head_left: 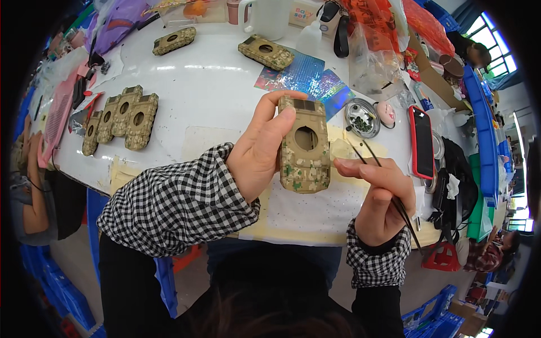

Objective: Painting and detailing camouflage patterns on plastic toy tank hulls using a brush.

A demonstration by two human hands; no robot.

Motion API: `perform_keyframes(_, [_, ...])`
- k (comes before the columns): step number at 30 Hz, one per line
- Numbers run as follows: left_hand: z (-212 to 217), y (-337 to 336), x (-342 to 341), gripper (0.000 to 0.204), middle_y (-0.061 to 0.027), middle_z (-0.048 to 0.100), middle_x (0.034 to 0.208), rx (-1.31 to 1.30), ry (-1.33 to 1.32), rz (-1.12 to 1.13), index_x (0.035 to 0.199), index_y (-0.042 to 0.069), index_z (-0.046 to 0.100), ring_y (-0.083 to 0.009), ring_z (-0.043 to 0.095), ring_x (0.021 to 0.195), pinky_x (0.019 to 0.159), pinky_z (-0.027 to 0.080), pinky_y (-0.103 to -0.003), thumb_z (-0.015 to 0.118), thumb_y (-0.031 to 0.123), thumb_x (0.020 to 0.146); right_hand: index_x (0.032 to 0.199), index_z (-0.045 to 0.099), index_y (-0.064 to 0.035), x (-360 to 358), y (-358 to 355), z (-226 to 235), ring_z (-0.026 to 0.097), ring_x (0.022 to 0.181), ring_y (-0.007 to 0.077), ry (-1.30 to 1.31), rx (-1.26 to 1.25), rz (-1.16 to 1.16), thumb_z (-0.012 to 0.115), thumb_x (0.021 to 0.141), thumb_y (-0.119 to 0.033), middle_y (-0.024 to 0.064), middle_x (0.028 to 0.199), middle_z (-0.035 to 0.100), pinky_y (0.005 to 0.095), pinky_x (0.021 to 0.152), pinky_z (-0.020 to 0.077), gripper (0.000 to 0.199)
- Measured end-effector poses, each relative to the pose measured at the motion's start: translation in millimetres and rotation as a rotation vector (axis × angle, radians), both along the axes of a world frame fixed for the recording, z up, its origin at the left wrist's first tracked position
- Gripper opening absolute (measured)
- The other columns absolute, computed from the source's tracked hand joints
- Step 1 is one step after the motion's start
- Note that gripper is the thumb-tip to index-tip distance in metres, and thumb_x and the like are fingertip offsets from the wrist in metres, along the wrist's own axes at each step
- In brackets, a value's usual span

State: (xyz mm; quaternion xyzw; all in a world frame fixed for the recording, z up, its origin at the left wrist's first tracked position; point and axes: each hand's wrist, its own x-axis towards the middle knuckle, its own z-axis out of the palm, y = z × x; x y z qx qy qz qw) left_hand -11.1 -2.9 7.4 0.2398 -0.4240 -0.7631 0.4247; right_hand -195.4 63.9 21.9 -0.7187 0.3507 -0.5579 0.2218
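Note:
My left hand (pixel 256 152) grips a camouflage toy tank hull (pixel 305 172) by its left side, thumb on its upper face. The hull has a round hole in its top and is held over the table. Just to its right, my right hand (pixel 389 194) pinches dark tweezers (pixel 401 209); their tips point up and away toward a round metal dish (pixel 369 133) of small dark green parts. Whether the tips hold anything is too small to tell. A pale yellowish translucent round piece (pixel 341 149) lies by my right fingertips.
Several similar hulls (pixel 141 121) stand at the left, others (pixel 266 52) at the back. Shiny blue cards (pixel 304 73), a white jug (pixel 269 19) and a white bottle (pixel 309 39) lie beyond. A red-cased phone (pixel 421 141) is at the right. Another person's arm (pixel 36 197) shows far left.

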Motion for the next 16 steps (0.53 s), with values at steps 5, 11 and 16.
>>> perform_keyframes(5, [2, 1, -1, 0.041, -0.0147, 0.046, 0.122, -0.036, -0.014, -0.006, 0.132, 0.009, 0.027, -0.0228, 0.049, 0.116, 0.092, 0.048, -0.037, 0.032, 0.031, 0.099, 0.104, 0.054, 0.0022, 1, 4, 2, 0.063, 0.089, 0.0229, -0.066, 0.141, -0.01, 0.051, 0.095, -0.023, 0.0174, 0.1, 0.064, 0.0325, 0.081, 0.0481, 0.027])
perform_keyframes(11, [3, 1, 0, 0.041, -0.0131, 0.045, 0.123, -0.013, -0.041, -0.015, 0.133, 0.009, 0.026, -0.0217, 0.048, 0.117, 0.094, 0.046, -0.037, 0.034, 0.031, 0.099, 0.097, 0.051, 0.0003, -4, 1, 5, 0.057, 0.086, 0.0196, -0.024, 0.038, -0.101, 0.05, 0.095, -0.02, 0.0132, 0.086, 0.061, 0.0299, 0.078, 0.0449, 0.021])
perform_keyframes(16, [3, -1, -4, 0.047, -0.0102, 0.044, 0.125, 0.057, -0.042, -0.036, 0.138, 0.012, 0.025, -0.021, 0.048, 0.117, 0.095, 0.046, -0.037, 0.036, 0.036, 0.099, 0.095, 0.048, -0.0015, -22, -2, 12, 0.051, 0.081, 0.0153, 0.024, -0.005, -0.258, 0.046, 0.095, -0.017, 0.0087, 0.078, 0.056, 0.0285, 0.077, 0.0412, 0.016])
